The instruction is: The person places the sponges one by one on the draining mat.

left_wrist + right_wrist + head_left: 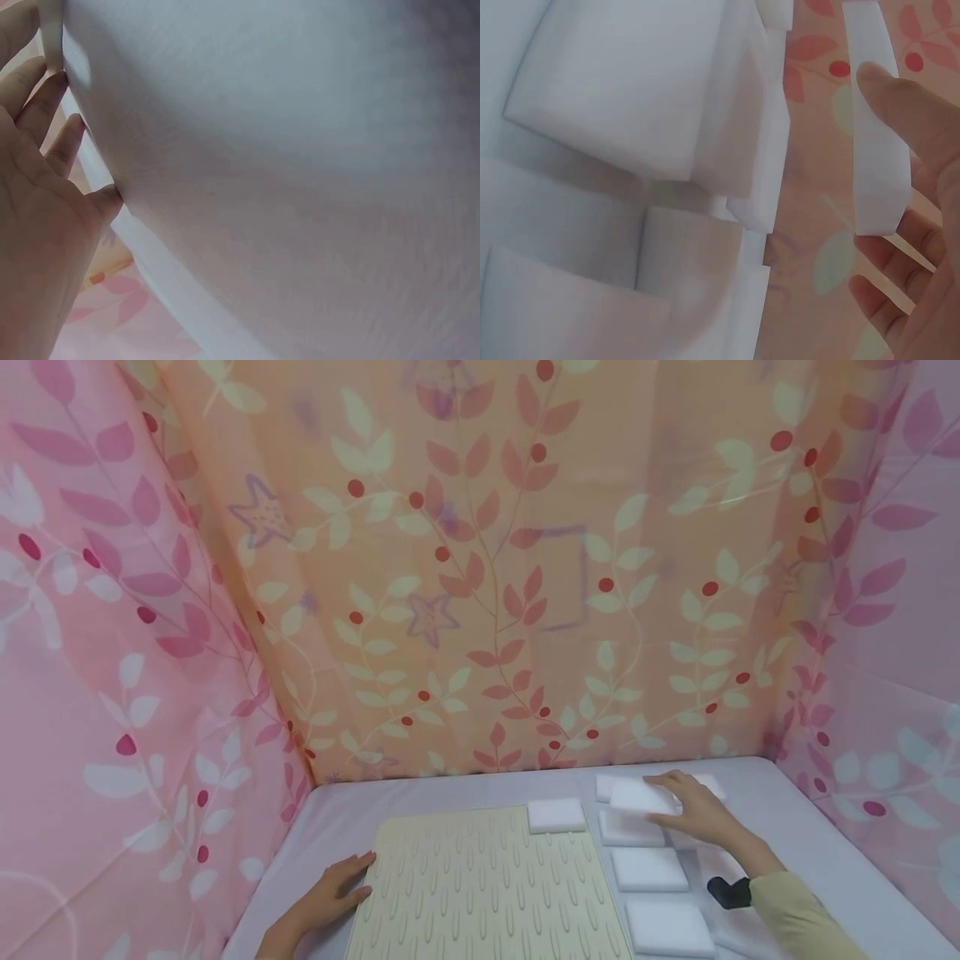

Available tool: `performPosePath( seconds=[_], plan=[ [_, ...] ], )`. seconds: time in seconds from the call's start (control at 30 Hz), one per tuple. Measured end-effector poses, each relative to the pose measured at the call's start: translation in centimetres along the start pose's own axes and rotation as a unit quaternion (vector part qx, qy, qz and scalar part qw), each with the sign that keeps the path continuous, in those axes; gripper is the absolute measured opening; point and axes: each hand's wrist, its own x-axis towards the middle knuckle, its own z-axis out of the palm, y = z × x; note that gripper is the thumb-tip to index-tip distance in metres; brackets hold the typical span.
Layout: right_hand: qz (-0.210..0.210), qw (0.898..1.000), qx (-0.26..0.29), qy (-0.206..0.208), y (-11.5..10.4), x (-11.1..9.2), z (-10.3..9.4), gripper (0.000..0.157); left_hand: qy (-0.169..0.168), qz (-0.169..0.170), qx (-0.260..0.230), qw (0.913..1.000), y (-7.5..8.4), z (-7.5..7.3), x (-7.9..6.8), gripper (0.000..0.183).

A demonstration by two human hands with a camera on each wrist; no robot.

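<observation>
From where I stand, the person's right hand (693, 810) has a white foam block (633, 795) pinched between thumb and fingers, thumb on one broad face and fingertips on the other side. That block is up off the table, tilted, over the far end of a group of similar loose blocks (650, 870). These lie flat, most of them in a rough column along the right side of a cream mat (480, 885), with others partly hidden behind the hand and forearm.

The mat lies flat, its surface covered in raised, elongated bumps. One more block, the corner block (557, 816), sits over its far right corner.

The left hand (330, 893) rests at the mat's left edge, fingers apart and fairly straight, fingertips against the edge rather than wrapped round anything.

A beige sleeve (798, 914) covers the right forearm, with a black object (729, 893) beside the cuff. The tabletop (780, 802) is pale, and around it hang an orange curtain (480, 568) and pink curtains (67, 710), printed with leaves and red berries.
</observation>
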Motion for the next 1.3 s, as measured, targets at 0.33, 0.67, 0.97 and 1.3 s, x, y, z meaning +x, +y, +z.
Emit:
performPosePath(
  seconds=[0.33, 0.67, 0.97, 1.3],
  plan=[
    [-0.006, 1.0, 0.01, -0.021, -2.1, 0.7, 0.9, 0.065, -0.018, -0.009, 0.008, 0.9998, -0.1, -0.4, 0.2, 0.057],
    [-0.034, 0.999, 0.003, -0.015, -3.8, 1.0, 2.4, 0.063, 0.007, 0.02, 0.007, 0.9998, 0.0, -0.3, 0.2, 0.054],
    [-0.034, 0.998, 0.024, -0.048, -5.6, 1.6, 3.6, 0.065, 0.024, 0.025, 0.009, 0.9994, -0.2, 0.2, -0.1, 0.052],
    [-0.043, 0.996, 0.042, -0.067, -7.4, 1.8, 5.5, 0.064, 0.005, 0.008, -0.008, 0.9999, -0.3, 0.1, 0.0, 0.054]
  ],
)
